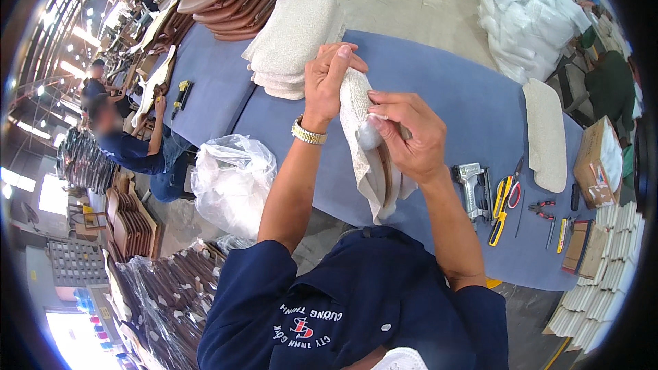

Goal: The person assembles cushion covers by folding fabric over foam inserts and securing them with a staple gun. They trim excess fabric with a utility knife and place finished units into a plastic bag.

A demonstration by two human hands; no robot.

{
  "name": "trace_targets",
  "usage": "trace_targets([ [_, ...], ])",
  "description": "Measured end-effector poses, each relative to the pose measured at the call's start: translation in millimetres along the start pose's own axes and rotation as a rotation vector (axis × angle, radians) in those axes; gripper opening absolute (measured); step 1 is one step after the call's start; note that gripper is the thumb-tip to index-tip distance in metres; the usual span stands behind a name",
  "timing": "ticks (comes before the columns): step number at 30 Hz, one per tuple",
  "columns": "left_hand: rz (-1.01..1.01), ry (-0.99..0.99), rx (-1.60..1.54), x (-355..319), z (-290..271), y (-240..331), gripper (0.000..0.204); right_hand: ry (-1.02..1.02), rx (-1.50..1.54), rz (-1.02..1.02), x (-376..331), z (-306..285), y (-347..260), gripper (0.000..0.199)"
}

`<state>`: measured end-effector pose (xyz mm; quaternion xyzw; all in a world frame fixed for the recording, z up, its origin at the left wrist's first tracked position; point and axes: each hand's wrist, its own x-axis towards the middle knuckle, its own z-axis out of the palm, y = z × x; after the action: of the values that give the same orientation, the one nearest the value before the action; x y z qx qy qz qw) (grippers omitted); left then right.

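A curved panel with cream woven fabric (354,103) over it stands tilted on edge in front of me, its brown inner edge showing toward my body. My left hand (327,82) is closed around its far end. At the panel's near side, my right hand (413,133) pinches a tuft of white wadding (370,136) at the fabric's edge. The loose fabric hangs down below the hands, and the right fingertips are partly hidden. Just beyond my left hand lies a stack of cream fabric-covered pieces (293,31).
On the blue table (466,89) at right lie a staple gun (473,190), yellow cutter (502,210), scissors (514,194), pliers (541,211) and a cream fabric piece (545,137). Plastic bags (233,175) and brown panels (233,0) stand left. A co-worker (133,140) works far left.
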<state>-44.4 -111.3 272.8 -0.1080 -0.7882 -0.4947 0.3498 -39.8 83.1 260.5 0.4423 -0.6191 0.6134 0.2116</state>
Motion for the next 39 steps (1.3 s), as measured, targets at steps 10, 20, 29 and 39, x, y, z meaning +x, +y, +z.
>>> trace_targets([
  [10, -0.034, -0.122, -0.483, -1, -12, 4, 0.057, -0.087, 0.633, 0.427, -17, 13, -10, 0.021],
  [20, -0.174, -0.064, -0.376, -13, 3, 7, 0.054, -0.07, 0.036, 0.015, -4, 14, -22, 0.023],
  [29, -0.421, -0.218, -0.213, -170, 38, -3, 0.092, 0.163, 0.139, 0.17, -1, -14, 18, 0.011],
  [39, -0.356, -0.332, 0.503, -179, 12, 26, 0.063, 0.154, 0.304, 0.382, 13, -36, 49, 0.014],
])
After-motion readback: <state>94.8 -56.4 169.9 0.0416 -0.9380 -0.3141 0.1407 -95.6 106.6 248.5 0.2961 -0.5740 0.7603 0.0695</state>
